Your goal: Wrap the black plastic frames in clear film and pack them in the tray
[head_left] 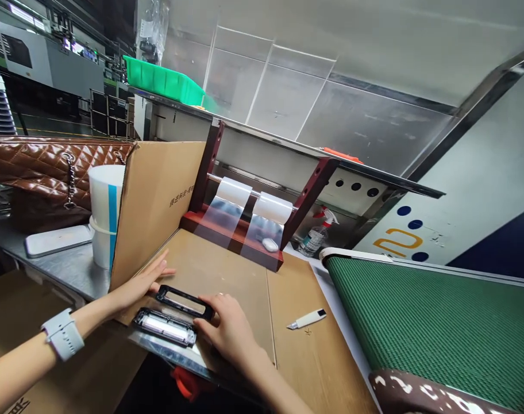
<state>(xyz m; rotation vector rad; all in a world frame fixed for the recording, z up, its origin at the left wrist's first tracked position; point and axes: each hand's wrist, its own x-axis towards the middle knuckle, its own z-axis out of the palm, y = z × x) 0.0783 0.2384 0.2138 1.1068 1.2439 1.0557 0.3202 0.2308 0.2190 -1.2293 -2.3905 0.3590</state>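
Two black frames (176, 313) lie side by side at the near edge of the cardboard sheet (227, 270). The left hand (139, 284) lies open and flat against their left end. The right hand (227, 328) rests bent-fingered on their right end, and whether it grips them is unclear. A white knife (307, 319) lies to the right, near the green conveyor belt (438, 322).

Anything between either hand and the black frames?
Nothing visible. The left hand lies flat at the left end of the upper black frame; the right hand rests fingers on its right end. The lower frame lies alongside.
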